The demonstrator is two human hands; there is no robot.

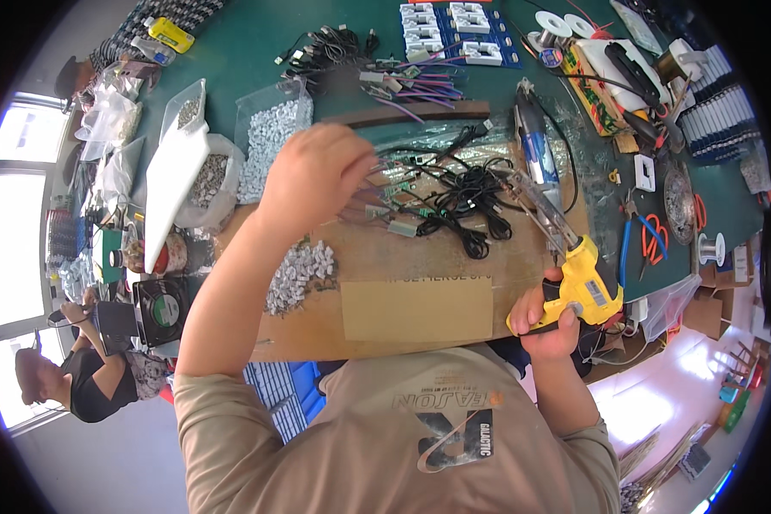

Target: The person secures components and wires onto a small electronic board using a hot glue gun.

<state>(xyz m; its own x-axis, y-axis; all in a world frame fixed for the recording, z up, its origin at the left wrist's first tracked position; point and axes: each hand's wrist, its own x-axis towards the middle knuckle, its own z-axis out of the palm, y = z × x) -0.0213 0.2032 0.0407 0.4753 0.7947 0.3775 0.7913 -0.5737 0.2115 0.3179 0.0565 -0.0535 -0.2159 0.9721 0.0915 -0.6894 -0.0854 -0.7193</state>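
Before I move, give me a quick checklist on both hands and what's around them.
1. Right hand grips the yellow tool: ok.
2. Tool's metal end apart from the left hand: ok.
3. Metal end clear of the black cables: cannot tell; it sits by them, contact unclear.
4. Left hand's hold: cannot tell; the fingers are blurred.
5. White pieces apart from both hands: ok.
6. Blue-handled pliers out of both hands: ok, lying to the right.

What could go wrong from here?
The yellow gun-shaped tool in the right grip has its metal front end close to the black cables: it might snag them, or scorch them if hot.
Loose white pieces lie in an open pile beside the left forearm; a sweep could scatter them.
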